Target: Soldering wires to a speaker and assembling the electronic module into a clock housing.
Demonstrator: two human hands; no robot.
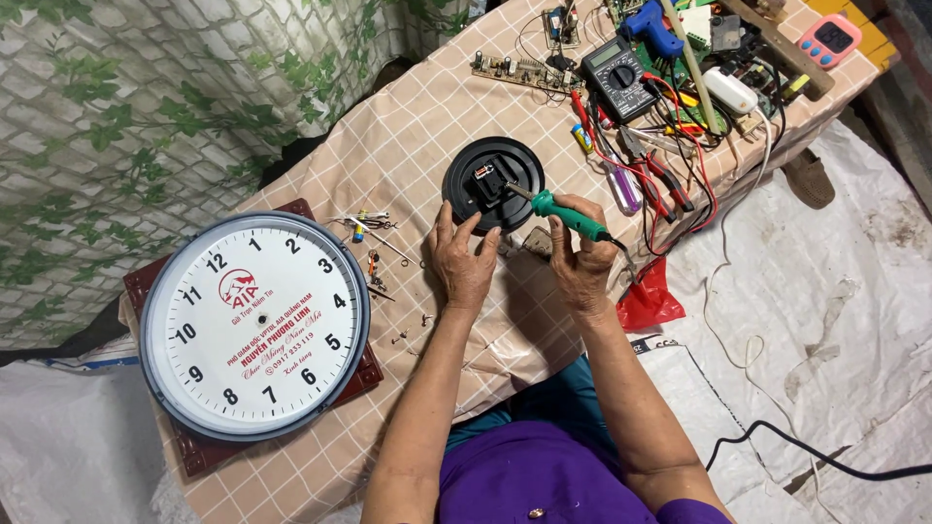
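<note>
My left hand (462,260) steadies the black round clock back (493,182) on the checked cloth (408,126), fingers apparently loose; my right hand (581,254) grips the green soldering iron (568,215), tip on its centre module

A green-handled soldering iron (570,215), a black round clock back (492,182), a beige checked tablecloth (408,136).

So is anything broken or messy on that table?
Yes. The big white clock face has no hands, and small screws and parts lie scattered beside it. Tools and wires are heaped at the far end. The right hand holds a green-handled soldering iron.
</note>
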